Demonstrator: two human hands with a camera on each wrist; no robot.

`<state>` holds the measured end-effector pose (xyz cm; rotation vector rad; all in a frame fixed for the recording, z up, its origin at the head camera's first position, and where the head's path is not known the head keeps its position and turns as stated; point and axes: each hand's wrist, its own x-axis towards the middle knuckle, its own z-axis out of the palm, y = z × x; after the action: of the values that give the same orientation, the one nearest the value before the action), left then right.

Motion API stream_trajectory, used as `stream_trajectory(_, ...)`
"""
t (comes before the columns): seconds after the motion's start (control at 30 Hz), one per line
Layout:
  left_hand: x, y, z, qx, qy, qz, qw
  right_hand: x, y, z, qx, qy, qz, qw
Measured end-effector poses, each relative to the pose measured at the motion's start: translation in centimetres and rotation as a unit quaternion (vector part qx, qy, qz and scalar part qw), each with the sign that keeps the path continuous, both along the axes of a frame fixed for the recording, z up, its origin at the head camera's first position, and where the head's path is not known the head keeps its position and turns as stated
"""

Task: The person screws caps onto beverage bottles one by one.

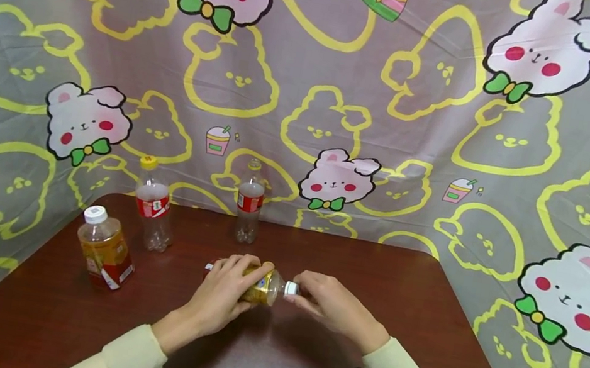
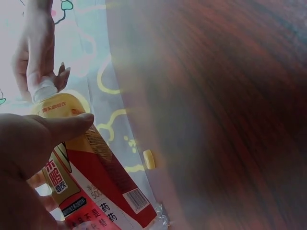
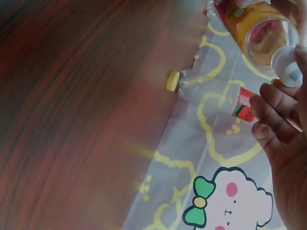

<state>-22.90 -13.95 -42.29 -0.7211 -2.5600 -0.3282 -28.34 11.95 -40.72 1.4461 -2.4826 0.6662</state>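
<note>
though sideways, white-capped red-and-gold bottle point(image 1: 266, 289)

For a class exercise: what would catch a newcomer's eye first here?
The cartoon backdrop behind the table stands out first. Mid-table, the left hand grips a gold-and-red bottle sideways while the right hand holds its white cap. Three other bottles stand left and behind.

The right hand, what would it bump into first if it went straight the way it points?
The white cap, which the right hand pinches, comes first. Just past it lies the gold-and-red drink bottle, then probably the left hand, though depth is hard to judge.
</note>
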Motion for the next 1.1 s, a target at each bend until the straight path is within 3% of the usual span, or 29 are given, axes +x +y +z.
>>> stream_trajectory(0.17, 0.3, -0.1, -0.2, 0.009, -0.012, -0.008, 0.9999, 0.3, 0.0, -0.3, 0.02, 0.053, 0.01, 0.9984)
stream_trajectory(0.27, 0.5, 0.0, -0.2, 0.022, -0.008, -0.01, 0.9997, 0.5, -0.3, -0.3, 0.013, 0.058, -0.002, 0.9982)
stream_trajectory(0.4, 0.6, 0.4, -0.1, 0.036, 0.015, -0.006, 0.9992, 0.8, -0.7, 0.0, -0.045, -0.001, -0.053, 0.9976)
stream_trajectory(0.53, 0.5, 0.8, 0.4, 0.03, 0.04, 0.005, 0.9987, 0.8, -1.1, 0.4, -0.089, -0.064, -0.106, 0.9884)
stream_trajectory(0.6, 0.4, 0.8, 0.6, 0.02, 0.044, 0.007, 0.9988, 0.7, -1.0, 0.5, -0.092, -0.083, -0.101, 0.9872)
stream_trajectory(0.7, 0.4, 0.5, 0.8, 0.005, 0.037, 0.006, 0.9993, 0.6, -0.7, 0.4, -0.092, -0.095, -0.062, 0.9893)
stream_trajectory(0.77, 0.4, 0.2, 0.8, 0.002, 0.028, 0.002, 0.9996, 0.7, -0.5, 0.4, -0.085, -0.073, -0.037, 0.993)
stream_trajectory(0.87, 0.3, -0.1, 0.9, 0.002, 0.019, -0.009, 0.9998, 0.8, -0.2, 0.3, -0.05, 0.033, -0.017, 0.9981)
stream_trajectory(1.0, 0.2, -0.3, 1.0, 0.004, 0.014, -0.025, 0.9996, 0.8, -0.2, -0.1, 0.002, 0.189, -0.031, 0.9815)
stream_trajectory(1.1, 0.3, -0.4, 0.9, -0.001, 0.013, -0.029, 0.9995, 0.9, -0.3, -0.6, 0.009, 0.21, -0.039, 0.9769)
